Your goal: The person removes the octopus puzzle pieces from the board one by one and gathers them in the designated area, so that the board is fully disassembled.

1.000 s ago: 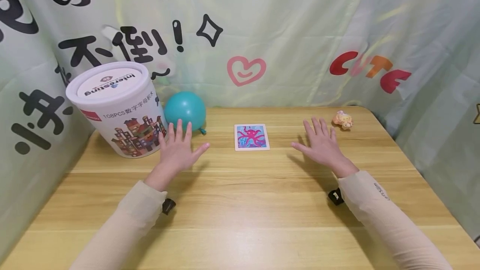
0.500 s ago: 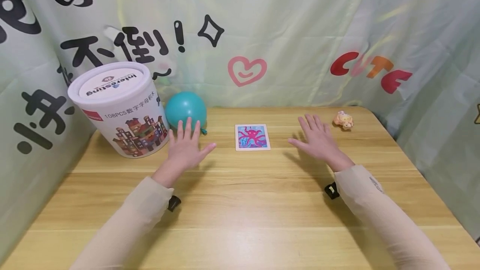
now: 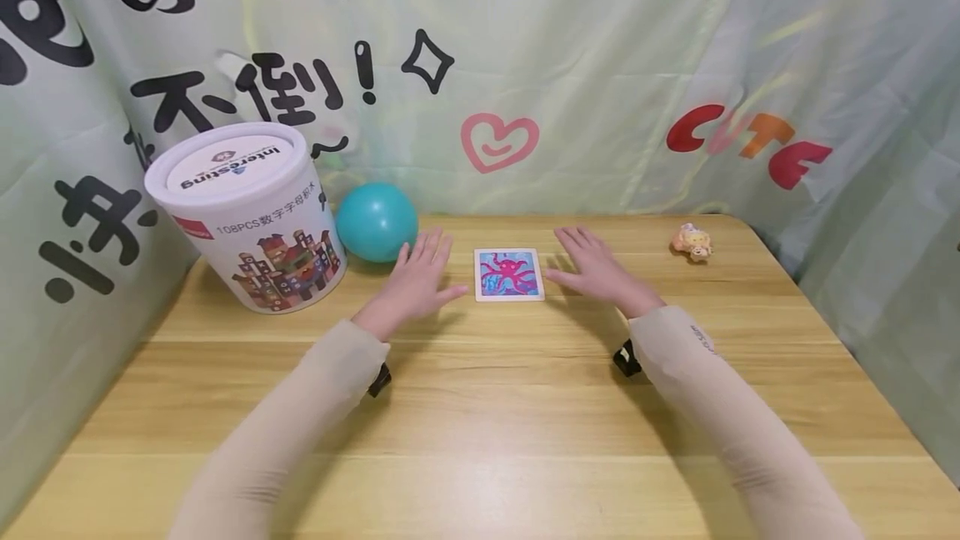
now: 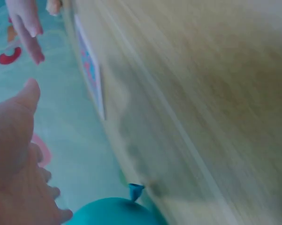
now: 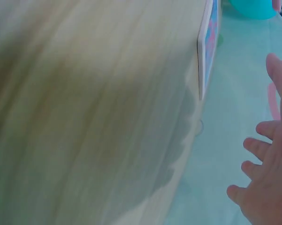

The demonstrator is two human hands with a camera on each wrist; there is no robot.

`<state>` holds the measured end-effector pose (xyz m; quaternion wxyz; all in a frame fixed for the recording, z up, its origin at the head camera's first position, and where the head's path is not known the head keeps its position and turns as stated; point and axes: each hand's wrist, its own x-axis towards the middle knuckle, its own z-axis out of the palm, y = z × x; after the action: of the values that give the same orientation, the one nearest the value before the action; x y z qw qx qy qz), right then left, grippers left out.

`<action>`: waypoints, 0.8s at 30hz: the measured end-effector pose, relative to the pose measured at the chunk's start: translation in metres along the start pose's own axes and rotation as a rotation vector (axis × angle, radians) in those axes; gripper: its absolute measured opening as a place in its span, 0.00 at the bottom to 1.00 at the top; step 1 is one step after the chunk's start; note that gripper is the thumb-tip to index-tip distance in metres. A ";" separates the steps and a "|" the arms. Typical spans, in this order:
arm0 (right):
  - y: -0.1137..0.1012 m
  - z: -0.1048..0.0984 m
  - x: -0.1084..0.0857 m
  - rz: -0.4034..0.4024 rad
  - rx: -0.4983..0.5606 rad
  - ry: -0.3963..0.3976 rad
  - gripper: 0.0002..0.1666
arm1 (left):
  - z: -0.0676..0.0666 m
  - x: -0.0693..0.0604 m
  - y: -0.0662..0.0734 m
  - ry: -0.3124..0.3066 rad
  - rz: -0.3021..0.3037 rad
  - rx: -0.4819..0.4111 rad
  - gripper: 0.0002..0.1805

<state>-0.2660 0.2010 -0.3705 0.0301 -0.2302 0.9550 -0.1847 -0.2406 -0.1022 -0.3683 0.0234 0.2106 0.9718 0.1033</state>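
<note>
On my left, the tub [image 3: 247,219] stands upright on the table [image 3: 495,423], its lid on and a picture of a block castle on its side. Just beside it sits the teal balloon [image 3: 377,222]. My left hand [image 3: 412,282] hangs above the wood in front of the balloon, fingers straight and lightly spread, thumb out towards the card; whether a fingertip touches the balloon I cannot tell. The card [image 3: 508,275] lies flat between my two hands, its pink octopus face up. To its right my right hand [image 3: 596,271] is held above the table too, palm and fingers extended, thumb near the card's edge, with nothing in its grasp. Farther right, well apart from that hand, the figurine [image 3: 692,242] rests near the back edge. Behind everything hangs the curtain [image 3: 592,40], printed with black characters, a pink heart and "CUTE".
</note>
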 end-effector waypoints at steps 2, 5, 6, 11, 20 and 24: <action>-0.001 0.004 0.006 0.003 0.034 -0.019 0.49 | 0.003 0.008 0.000 -0.018 0.011 -0.006 0.48; -0.003 0.008 0.014 0.011 0.059 -0.046 0.48 | 0.008 0.018 -0.001 -0.048 0.020 -0.018 0.48; -0.004 0.009 0.017 0.008 0.059 -0.054 0.48 | 0.010 0.021 -0.001 -0.057 0.025 -0.022 0.48; -0.008 0.013 0.025 -0.010 0.010 -0.107 0.44 | 0.016 0.031 0.001 -0.109 0.062 -0.017 0.47; -0.008 0.017 0.029 -0.011 -0.005 -0.219 0.40 | 0.022 0.037 0.010 -0.283 0.114 0.101 0.40; -0.008 0.018 0.030 -0.012 0.000 -0.236 0.39 | 0.024 0.039 0.009 -0.310 0.119 0.108 0.38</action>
<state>-0.2864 0.1751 -0.3831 0.1413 -0.2562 0.9433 -0.1567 -0.2704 -0.0733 -0.3903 0.1556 0.2821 0.9465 0.0186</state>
